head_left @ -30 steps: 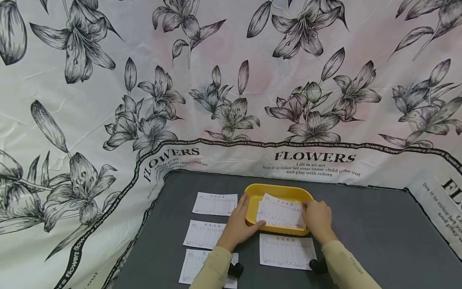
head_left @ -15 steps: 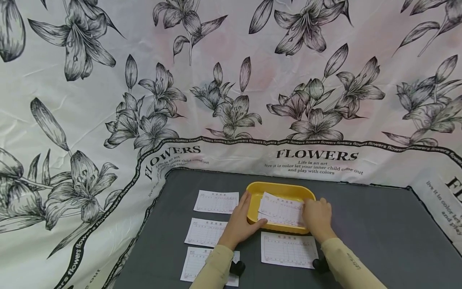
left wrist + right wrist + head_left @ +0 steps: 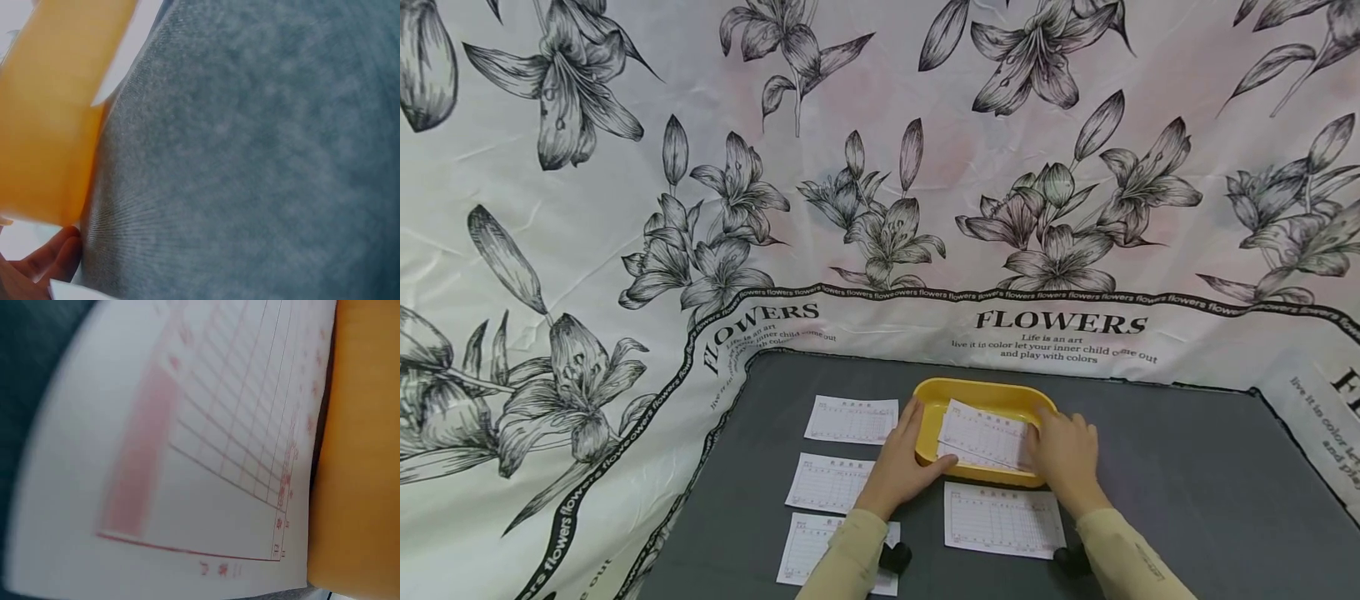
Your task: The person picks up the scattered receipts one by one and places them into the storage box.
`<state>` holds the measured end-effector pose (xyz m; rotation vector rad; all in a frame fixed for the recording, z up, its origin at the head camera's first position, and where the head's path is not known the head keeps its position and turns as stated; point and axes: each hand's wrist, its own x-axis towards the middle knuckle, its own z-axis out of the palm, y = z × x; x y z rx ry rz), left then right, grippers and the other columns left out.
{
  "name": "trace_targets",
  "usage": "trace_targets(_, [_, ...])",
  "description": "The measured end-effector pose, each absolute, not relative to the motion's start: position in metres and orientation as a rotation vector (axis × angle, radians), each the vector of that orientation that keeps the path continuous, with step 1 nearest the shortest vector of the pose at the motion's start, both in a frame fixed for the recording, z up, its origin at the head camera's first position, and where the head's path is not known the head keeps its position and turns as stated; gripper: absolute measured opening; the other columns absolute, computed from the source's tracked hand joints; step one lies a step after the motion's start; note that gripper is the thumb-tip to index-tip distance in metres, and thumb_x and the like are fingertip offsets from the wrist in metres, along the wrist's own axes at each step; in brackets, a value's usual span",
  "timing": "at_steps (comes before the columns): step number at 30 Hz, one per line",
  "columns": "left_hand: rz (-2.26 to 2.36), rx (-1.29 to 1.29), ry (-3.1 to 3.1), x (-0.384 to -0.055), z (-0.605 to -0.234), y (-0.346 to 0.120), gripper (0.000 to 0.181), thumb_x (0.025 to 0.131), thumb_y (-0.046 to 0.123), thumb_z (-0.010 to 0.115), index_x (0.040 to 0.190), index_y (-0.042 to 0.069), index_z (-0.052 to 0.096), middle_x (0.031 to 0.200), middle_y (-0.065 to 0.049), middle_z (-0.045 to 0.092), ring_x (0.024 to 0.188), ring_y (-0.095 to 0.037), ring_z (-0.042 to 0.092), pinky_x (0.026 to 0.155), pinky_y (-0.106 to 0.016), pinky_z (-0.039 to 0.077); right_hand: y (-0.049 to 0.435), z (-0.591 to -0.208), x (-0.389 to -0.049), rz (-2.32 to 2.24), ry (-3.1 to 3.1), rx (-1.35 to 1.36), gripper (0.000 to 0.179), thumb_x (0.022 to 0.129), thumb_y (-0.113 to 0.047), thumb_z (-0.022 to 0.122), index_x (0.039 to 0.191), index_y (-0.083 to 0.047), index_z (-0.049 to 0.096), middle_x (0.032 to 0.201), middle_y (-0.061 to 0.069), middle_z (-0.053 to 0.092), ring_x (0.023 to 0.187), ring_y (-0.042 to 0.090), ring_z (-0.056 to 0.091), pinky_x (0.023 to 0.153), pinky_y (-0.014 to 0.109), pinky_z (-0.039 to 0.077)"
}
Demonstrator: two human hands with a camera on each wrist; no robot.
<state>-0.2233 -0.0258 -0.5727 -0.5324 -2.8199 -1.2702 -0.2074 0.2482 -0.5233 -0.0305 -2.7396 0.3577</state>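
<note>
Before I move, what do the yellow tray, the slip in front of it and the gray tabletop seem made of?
Yellow tray: probably molded plastic, smooth with a slight sheen, rounded corners. Slip: likely matte paper, thin-edged, with red ruled lines. Gray tabletop: perhaps cloth-covered, dull, with fine texture up close.

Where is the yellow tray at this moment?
In the head view's lower half, the yellow tray is right of centre on the gray table, between the left hand and right hand, beyond a printed sheet.
</note>
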Motion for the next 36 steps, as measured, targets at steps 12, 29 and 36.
trace_targets(12, [-1.261, -0.545, -2.817, -0.223, -0.570, -0.028, 0.108, 0.092, 0.073, 0.066, 0.171, 0.017, 0.019, 0.178, 0.012, 0.008, 0.161, -0.027, 0.027, 0.127, -0.053, 0.030, 0.263, -0.503, -0.179, 0.852, -2.640, -0.152, 0.056, 0.096, -0.017, 0.075, 0.141, 0.012, 0.058, 0.131, 0.039, 0.060, 0.110, 0.055, 0.062, 0.091, 0.066, 0.052])
trace_targets(29, [-1.271, -0.524, -2.819, -0.222, -0.569, -0.024, 0.106, 0.093, 0.063, 0.073, 0.171, 0.017, 0.019, 0.178, 0.010, 0.010, 0.161, -0.026, 0.027, 0.128, -0.052, 0.029, 0.281, -0.502, -0.143, 1.094, -2.701, -0.450, 0.078, 0.096, -0.041, 0.077, 0.151, 0.008, 0.050, 0.139, 0.033, 0.061, 0.106, 0.042, 0.068, 0.074, 0.036, 0.053])
trace_targets(36, [-1.278, -0.530, -2.812, -0.223, -0.570, -0.025, 0.106, 0.092, 0.064, 0.074, 0.171, 0.017, 0.020, 0.178, 0.010, 0.011, 0.160, -0.027, 0.029, 0.127, -0.052, 0.031, 0.284, -0.507, -0.136, 1.154, -2.847, -0.499, 0.101, 0.091, -0.054, 0.080, 0.158, 0.009, 0.038, 0.148, 0.035, 0.052, 0.118, 0.047, 0.062, 0.083, 0.049, 0.058])
